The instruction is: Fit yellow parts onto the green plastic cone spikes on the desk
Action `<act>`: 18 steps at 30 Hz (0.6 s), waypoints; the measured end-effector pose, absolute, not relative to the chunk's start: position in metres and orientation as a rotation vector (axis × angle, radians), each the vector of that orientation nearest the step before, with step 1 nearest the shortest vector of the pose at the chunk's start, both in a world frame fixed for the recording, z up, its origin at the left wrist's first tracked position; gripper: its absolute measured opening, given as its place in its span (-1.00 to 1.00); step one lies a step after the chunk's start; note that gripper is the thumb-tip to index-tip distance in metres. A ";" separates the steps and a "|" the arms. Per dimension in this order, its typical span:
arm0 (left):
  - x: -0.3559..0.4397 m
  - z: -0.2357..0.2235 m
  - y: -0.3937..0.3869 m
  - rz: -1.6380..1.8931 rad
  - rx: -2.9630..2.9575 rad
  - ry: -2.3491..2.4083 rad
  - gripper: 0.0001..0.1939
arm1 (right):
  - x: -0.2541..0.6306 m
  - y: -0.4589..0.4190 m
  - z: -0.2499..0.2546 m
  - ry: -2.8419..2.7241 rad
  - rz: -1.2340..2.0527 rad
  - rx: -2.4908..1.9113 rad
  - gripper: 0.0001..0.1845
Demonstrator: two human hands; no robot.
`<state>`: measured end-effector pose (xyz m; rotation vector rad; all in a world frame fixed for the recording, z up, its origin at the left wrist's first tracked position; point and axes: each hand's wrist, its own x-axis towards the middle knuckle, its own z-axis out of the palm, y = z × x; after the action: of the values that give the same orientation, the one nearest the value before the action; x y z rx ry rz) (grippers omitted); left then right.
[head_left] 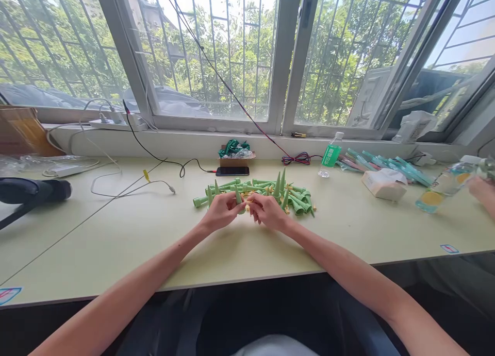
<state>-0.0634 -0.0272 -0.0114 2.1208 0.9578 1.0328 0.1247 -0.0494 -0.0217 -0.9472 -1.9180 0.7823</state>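
In the middle of the table, my left hand (220, 212) is closed around a green pointed cone (237, 192) that sticks up above its thumb. My right hand (269, 210) meets it just to the right, its thumb and fingers pinched together at the cone's side. What those fingertips hold is too small to make out. Behind and around both hands spreads a pile of green plastic cones and tubes (303, 199), with small yellow pieces scattered among them. A few cones (280, 183) stand upright by my right hand.
Behind the pile lie a black phone (232, 171) and a small box of green wrappers (236, 152). Rightward are a green-labelled bottle (330, 156), a tissue pack (384, 184), a larger bottle (444, 186) and another person's hand (483, 191). Cables (127, 188) cross the left side.
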 end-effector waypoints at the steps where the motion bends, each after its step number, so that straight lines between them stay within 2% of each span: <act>1: -0.063 -0.011 -0.027 1.033 2.121 0.959 -0.74 | 0.125 -0.049 -0.022 -1.924 0.784 -0.951 -0.81; 18: -0.063 -0.010 -0.028 1.016 2.130 0.954 -0.76 | 0.126 -0.049 -0.023 -1.995 0.711 -0.971 -0.72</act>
<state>-0.0634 -0.0280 -0.0101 2.1303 0.9543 1.0156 0.1258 -0.0491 -0.0231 -0.9709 -1.9946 0.7109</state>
